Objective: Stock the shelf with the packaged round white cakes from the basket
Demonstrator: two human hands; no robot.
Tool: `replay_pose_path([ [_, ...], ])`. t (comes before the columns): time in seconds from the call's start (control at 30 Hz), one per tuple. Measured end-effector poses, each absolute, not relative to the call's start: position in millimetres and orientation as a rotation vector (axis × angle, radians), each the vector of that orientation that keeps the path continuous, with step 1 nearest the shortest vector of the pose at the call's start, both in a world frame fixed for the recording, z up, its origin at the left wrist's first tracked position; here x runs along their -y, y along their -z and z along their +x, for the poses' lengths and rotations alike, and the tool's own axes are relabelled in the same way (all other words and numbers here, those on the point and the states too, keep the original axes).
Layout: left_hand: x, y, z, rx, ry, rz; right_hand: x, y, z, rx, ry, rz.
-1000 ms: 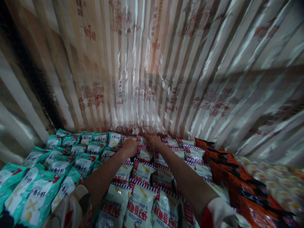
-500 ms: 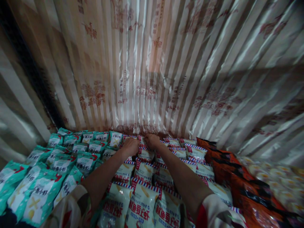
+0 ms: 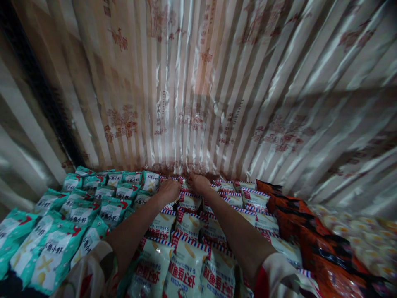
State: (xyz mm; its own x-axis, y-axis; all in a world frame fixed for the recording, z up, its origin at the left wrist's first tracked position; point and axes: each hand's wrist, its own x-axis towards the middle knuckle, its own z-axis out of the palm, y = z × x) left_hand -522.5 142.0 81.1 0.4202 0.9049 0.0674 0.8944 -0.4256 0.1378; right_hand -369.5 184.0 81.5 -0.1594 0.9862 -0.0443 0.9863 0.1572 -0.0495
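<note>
Both my arms stretch forward over rows of white snack bags (image 3: 184, 265) with red print and striped top edges. At the back row, my left hand (image 3: 170, 191) is closed at the left side of a small white snack bag (image 3: 185, 185). On that bag's right side, my right hand (image 3: 199, 184) has its fingers curled in and pressed together at the top edge. My fingertips are partly hidden and dim. More of the same bags lie in front of my hands and under my forearms.
Teal snack bags (image 3: 54, 252) stand in rows at the left. Orange and black packets (image 3: 322, 248) line the right, beside clear-wrapped pieces with yellow centres (image 3: 366, 236). A shiny striped sheet (image 3: 192, 82) hangs behind, and a dark post (image 3: 40, 87) rises at left.
My left hand has shifted very slightly left and up. My right hand stays nearly in place, and the bags lie as before.
</note>
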Motion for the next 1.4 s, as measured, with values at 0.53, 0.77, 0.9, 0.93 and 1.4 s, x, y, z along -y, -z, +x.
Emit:
replay_pose_path([
  [0.53,-142,-77,-511,-1.769,-0.169,2.424,-165,-93,-361,-2.654,-0.008,1.946],
  [0.77,-137,-83,-511,-1.796,-0.205,2.386,-140,-113,-357,-2.705,0.111,1.684],
  [0.9,-134,-85,-511,-1.801,-0.221,2.411,-136,-105,-359,-2.664,0.237,1.619],
  [0.93,-134,-85,-511,-1.807,-0.23,2.419,-137,-102,-360,-2.667,0.257,1.616],
  [1.4,-29,-92,-477,-1.922,-0.689,2.305,-127,-101,-375,-2.532,-0.03,1.736],
])
